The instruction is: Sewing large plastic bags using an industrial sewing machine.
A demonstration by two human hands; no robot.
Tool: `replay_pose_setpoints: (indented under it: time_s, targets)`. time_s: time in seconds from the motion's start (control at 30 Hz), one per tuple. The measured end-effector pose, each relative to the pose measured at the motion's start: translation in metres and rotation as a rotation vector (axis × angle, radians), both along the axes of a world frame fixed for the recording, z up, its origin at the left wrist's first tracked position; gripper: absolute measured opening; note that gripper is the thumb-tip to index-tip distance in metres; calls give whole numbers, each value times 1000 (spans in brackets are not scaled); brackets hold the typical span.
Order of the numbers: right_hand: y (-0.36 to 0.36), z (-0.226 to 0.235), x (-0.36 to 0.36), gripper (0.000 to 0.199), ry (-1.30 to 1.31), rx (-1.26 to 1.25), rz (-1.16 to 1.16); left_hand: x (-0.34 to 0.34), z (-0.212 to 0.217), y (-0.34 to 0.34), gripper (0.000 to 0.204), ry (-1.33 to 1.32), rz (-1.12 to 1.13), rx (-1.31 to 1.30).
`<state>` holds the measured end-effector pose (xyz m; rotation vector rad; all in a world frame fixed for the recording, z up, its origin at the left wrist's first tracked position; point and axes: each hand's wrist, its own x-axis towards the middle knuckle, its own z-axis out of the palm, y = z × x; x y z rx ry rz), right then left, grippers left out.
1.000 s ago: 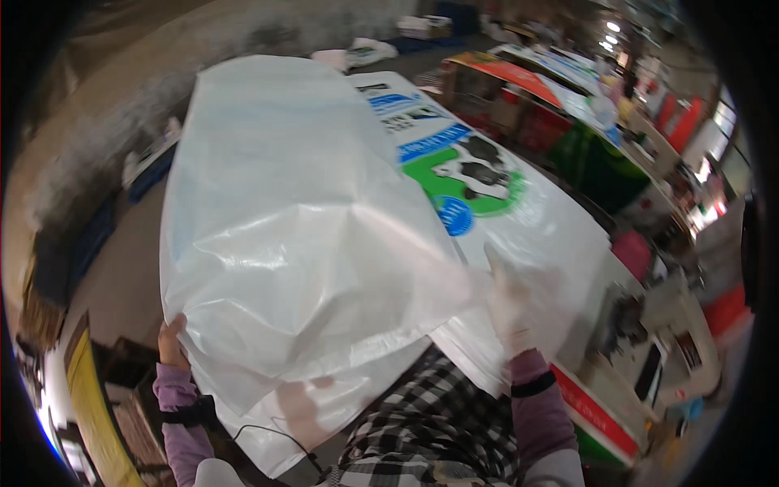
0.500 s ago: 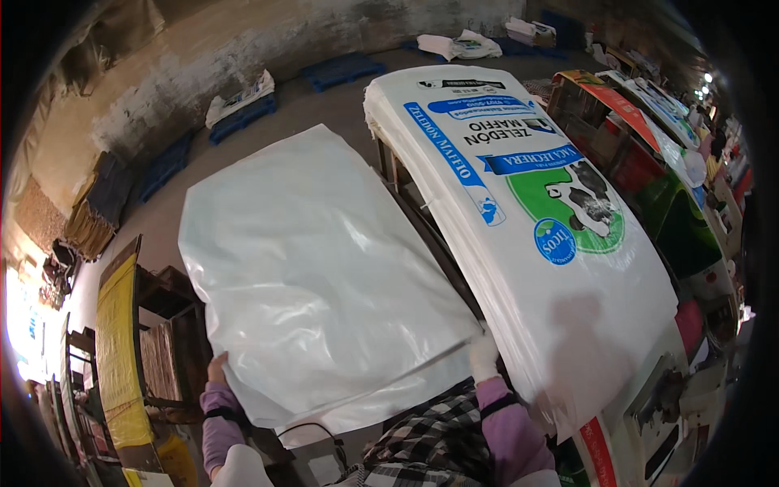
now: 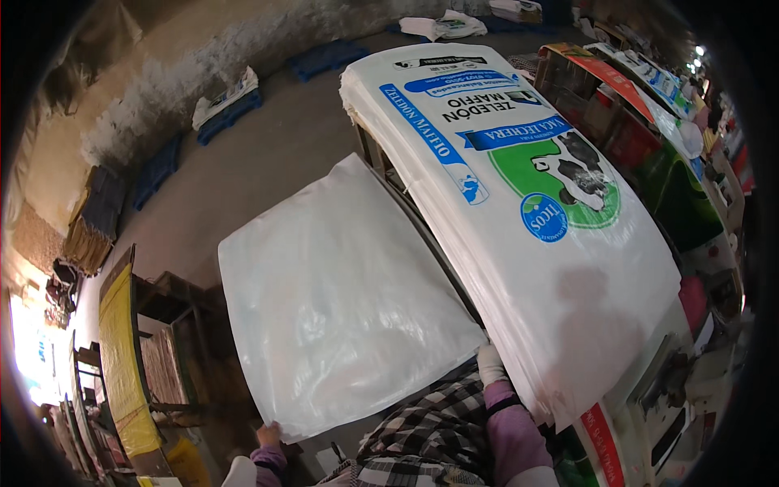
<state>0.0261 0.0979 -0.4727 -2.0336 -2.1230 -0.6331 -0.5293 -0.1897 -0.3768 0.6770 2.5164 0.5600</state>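
Observation:
A large plain white plastic sack (image 3: pixel 349 300), glossy and spread out wide, lies in front of me. My left hand (image 3: pixel 269 436) grips its near left corner, the fingertips closed at the edge. At its near right corner my right hand (image 3: pixel 490 365), in a white glove, is closed on the edge; its fingers are partly hidden. Immediately to the right of that hand is a thick stack of white printed sacks (image 3: pixel 519 252), the top one with blue bands and a green circle with a cow. The stack curves down toward me.
On the left stands a rack with a yellow covering (image 3: pixel 122 357). Blue pallets (image 3: pixel 329 59) lie along the far wall, some bearing folded sacks (image 3: pixel 445 26). More printed sacks (image 3: pixel 641 81) lie on racks at the right.
The white sack has come nearer to me and its surface looks smoother. My left hand has moved right and closer with its corner; my right hand has shifted only slightly.

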Motion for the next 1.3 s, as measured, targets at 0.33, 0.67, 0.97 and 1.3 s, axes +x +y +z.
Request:
replay_pose_setpoints:
  time_s: [0.33, 0.67, 0.97, 1.3]
  targets:
    - [8, 35, -16, 20, -116, 97, 194, -10, -40, 7, 30, -275, 176, -182]
    - [-4, 103, -39, 21, -248, 172, -84, 16, 5, 110, 37, 866, -552, 415]
    - [-87, 149, -22, 30, 1066, 8, -85, 525, 258, 308, 29, 182, -1937, 815]
    - [-179, 326, 68, 24, 931, -22, 241, 545, 228, 374, 9, -183, -1837, 541]
